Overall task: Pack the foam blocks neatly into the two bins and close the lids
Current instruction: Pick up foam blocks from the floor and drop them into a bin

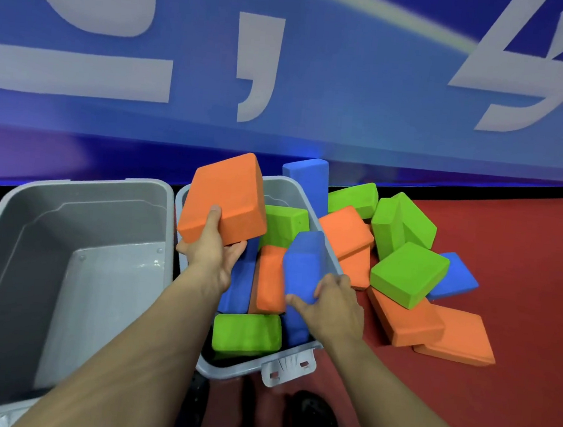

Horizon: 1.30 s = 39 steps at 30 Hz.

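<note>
- Your left hand (212, 251) has its grip curled round the lower edge of an orange foam block (225, 196), thumb on the top face, and holds it tilted above the far-left corner of the right bin (304, 195).
- Your right hand (331, 304) pinches a blue foam block (304, 266) that stands on end against the bin's right wall, at about 3 o'clock inside it.
- To pack well, I judge you should lay each block flat or stand it squarely against its neighbour; the blocks already inside lie at mixed angles, and gaps will waste room.
- Lower the orange one with its long side parallel to the wall, and seat the blue one flush before letting go.
- The left bin (81, 195), at 9 o'clock, has no blocks in the part that shows, so send later blocks there.
- The loose pile (407, 275) of green, orange and blue blocks waits on the red floor (523, 268) at 3 o'clock.
- The blocks are matte, finely grained foam bricks with softened edges; likely light and slightly squashy.
- The bins are smooth grey plastic with rounded corners; a latch (288, 367) hangs at the near rim. No lids show.
</note>
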Motion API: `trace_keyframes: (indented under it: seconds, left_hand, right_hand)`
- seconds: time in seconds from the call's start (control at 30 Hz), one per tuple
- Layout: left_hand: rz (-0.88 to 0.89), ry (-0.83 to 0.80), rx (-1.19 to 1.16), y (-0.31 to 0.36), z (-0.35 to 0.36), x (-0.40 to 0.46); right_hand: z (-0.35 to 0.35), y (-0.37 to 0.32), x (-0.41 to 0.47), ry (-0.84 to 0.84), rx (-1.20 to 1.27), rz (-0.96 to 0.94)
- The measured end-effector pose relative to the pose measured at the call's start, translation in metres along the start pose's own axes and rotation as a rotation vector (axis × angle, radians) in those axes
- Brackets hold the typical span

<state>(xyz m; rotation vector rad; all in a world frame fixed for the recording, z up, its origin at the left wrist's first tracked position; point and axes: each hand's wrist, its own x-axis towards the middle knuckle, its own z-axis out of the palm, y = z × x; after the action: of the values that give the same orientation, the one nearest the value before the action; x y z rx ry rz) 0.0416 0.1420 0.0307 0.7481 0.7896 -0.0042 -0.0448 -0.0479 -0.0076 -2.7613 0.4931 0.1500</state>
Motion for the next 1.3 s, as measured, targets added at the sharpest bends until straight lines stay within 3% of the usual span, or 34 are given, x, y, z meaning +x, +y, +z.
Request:
trace_keyframes:
  seconds: [0.1, 0.23, 0.4, 0.63, 0.73, 0.83, 0.93, 1.03, 1.2, 1.3]
  left_hand:
    - [0.012, -0.028, 0.016, -0.005, 0.009, -0.003]
    - [0.009, -0.067, 0.015, -0.012, 0.022, -0.004]
    - [-0.114, -0.315, 0.153, -0.018, 0.039, -0.008]
    - [-0.084, -0.352, 0.357, -0.029, 0.041, -0.022]
    - [-0.015, -0.336, 0.476, -0.036, 0.040, -0.026]
    - [0.171, -0.385, 0.694, -0.048, 0.042, -0.039]
    - [0.315, -0.480, 0.794, -0.063, 0.048, -0.056]
    - [0.313, -0.563, 0.826, -0.088, 0.059, -0.072]
    - [0.212, -0.630, 0.846, -0.150, 0.080, -0.090]
    - [0.048, -0.592, 0.808, -0.192, 0.093, -0.096]
  right_hand:
    - [0.006, -0.007, -0.005, -0.174, 0.012, -0.023]
    - [0.000, -0.003, 0.002, -0.216, 0.033, -0.037]
    - [-0.009, 0.002, 0.007, -0.185, 0.095, 0.029]
    - [-0.013, 0.002, 0.010, -0.152, 0.218, 0.037]
    - [-0.020, 0.001, 0.010, -0.105, 0.313, 0.051]
    - [-0.030, 0.009, 0.014, -0.001, 0.489, 0.098]
    - [-0.039, 0.029, 0.019, 0.052, 0.575, 0.154]
    - [-0.042, 0.061, 0.022, 0.073, 0.566, 0.193]
    - [-0.056, 0.135, 0.027, 0.037, 0.535, 0.298]
    - [-0.059, 0.200, 0.047, 0.005, 0.528, 0.452]
